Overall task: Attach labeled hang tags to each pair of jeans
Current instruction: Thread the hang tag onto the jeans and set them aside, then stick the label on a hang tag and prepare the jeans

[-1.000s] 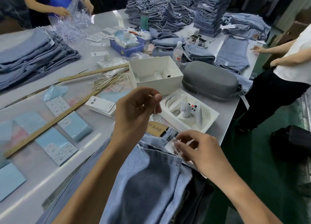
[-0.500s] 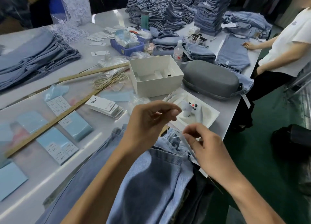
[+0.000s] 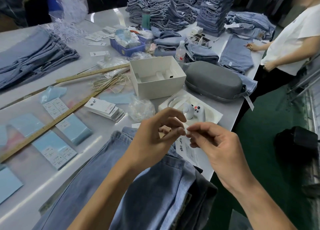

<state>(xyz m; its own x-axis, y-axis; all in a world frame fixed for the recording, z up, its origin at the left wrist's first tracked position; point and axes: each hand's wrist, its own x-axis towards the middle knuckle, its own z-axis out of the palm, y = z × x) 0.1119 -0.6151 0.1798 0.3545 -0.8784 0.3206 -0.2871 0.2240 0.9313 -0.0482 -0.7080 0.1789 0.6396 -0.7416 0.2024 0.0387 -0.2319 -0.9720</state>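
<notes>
A garment finishing workshop: tall stacks of folded jeans crowd a long grey desk, with piles of hang tags, wooden rulers and workers around.

Grey worktable and what rests on it: a pair of jeans at the near edge; two wooden rulers; blue sticker sheets; a stack of white hang tags; an open white box; a grey case — beside it, a tray with a white controller; folded jeans stacks at the far end.
</notes>
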